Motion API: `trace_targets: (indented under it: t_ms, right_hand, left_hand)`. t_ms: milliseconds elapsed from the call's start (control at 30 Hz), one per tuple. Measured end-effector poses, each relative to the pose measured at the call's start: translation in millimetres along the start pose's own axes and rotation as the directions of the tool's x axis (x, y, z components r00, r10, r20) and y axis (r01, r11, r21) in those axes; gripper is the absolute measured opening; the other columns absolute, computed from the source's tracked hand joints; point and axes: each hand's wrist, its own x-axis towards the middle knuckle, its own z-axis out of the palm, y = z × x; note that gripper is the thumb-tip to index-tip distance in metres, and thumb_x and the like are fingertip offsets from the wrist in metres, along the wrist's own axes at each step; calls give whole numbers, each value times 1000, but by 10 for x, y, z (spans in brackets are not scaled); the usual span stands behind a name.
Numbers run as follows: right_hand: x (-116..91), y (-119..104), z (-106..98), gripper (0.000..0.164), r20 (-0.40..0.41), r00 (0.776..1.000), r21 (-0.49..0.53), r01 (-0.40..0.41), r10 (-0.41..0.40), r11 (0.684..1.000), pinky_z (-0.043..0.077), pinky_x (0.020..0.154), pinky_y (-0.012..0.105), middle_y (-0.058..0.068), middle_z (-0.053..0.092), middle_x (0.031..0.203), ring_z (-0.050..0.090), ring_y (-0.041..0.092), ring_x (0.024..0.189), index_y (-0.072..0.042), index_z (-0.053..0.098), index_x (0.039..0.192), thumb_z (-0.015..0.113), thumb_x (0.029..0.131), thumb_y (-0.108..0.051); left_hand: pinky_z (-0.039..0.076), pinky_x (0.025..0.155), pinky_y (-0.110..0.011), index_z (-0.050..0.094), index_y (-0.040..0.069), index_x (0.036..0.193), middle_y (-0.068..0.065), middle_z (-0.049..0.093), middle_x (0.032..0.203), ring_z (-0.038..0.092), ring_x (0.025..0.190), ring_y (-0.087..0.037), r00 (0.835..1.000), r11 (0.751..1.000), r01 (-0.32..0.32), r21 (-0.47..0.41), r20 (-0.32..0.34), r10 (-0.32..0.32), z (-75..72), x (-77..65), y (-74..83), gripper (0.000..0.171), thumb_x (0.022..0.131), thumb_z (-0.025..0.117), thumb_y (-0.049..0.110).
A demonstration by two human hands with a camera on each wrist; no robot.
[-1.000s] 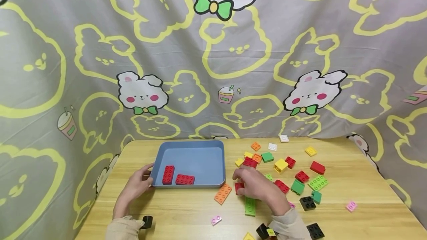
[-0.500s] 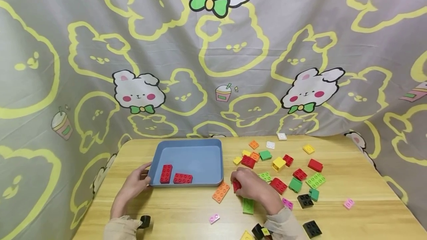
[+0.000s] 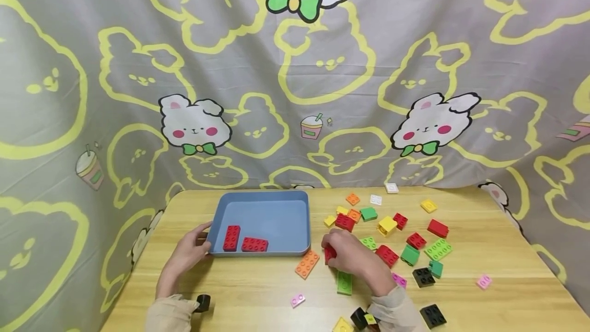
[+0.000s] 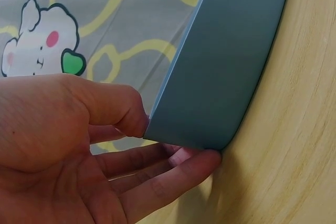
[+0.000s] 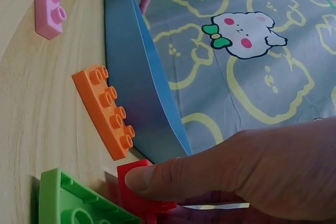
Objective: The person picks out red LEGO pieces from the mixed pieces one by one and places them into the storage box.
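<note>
pinching a red brick [image 5: 147, 199], the right hand [image 5: 236, 171] shows its thumb across one face low in the right wrist view; the head view mostly hides this. the left wrist view reveals the left hand [image 4: 68, 145] gripping the corner of a blue tray [image 4: 210, 61], one fingertip low on the wall. the brick sits under the thumb's tip, just right of lower centre in the head view. a wooden table [image 3: 249, 296] spans the bottom, a patterned grey curtain [image 3: 258, 76] the top.
</note>
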Motion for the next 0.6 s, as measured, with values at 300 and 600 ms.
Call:
trace_targets:
  t_ms: [300, 600]
  right_hand:
    - [-22, -25, -94, 25, 0, 1000, 32, -17, 17, 999, 53, 68, 30, 6, 62, 92, 55, 18, 81, 3, 72, 101, 83, 79, 1]
    - [86, -128, -242, 26, 18, 999, -18, 41, -41, 999, 49, 62, 25, 3, 64, 89, 53, 16, 75, 4, 73, 105, 79, 81, 0]
  left_hand:
    - [61, 82, -44, 37, -10, 152, -41, 50, 133, 58, 116, -47, 1000, 1000, -16, -22, 13, 17, 7, 11, 8, 61, 93, 50, -7]
    - [61, 81, -44, 36, -11, 152, -41, 50, 132, 58, 115, -47, 1000, 1000, -9, -5, 9, 9, -3, -12, 1, 61, 92, 49, -9]
